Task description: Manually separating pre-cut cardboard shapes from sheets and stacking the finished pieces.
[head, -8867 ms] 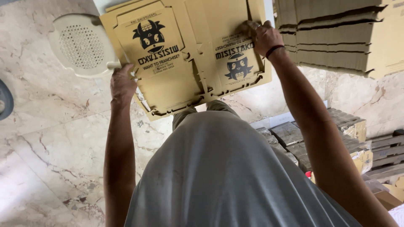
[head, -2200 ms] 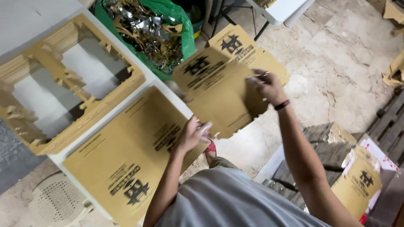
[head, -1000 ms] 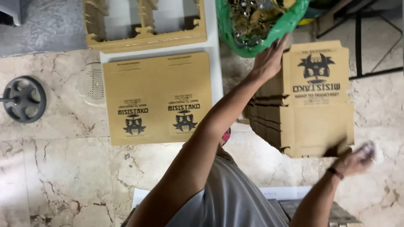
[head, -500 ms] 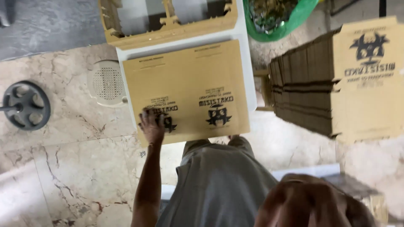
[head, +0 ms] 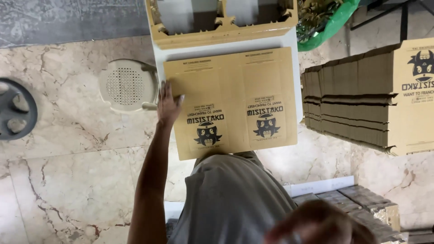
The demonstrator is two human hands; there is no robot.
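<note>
Head view: left hand [head: 168,105], fingers spread flat, presses the left edge of the flat brown printed cardboard sheet [head: 231,101] on the white table [head: 158,61], seemingly steadying it; blurred right hand [head: 316,223], grip indeterminable.

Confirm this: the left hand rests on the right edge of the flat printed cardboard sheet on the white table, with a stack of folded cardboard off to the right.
Not quite. In the head view the left hand rests on the left edge of the flat cardboard sheet, not the right. The sheet does lie on the white table, and the stack of folded cardboard is off to the right.
</note>
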